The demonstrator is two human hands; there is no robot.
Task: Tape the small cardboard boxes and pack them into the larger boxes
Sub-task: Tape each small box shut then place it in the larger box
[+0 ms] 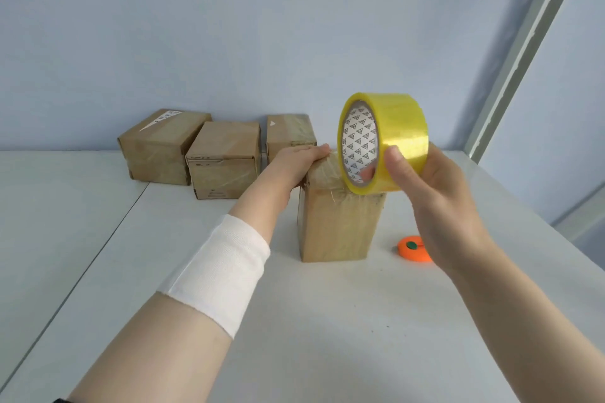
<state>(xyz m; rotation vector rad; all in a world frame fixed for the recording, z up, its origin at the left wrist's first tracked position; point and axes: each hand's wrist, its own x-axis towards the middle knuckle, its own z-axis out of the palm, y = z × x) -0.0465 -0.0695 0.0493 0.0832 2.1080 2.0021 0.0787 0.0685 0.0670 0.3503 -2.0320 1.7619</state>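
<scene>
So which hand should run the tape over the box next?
Probably the right hand: it grips the tape roll on top of the upright box, while the left hand holds its far edge.

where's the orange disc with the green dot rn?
Head view, right of centre: the orange disc lies flat on the table, just right of the upright box's base, partly hidden behind the right hand's wrist.
</scene>
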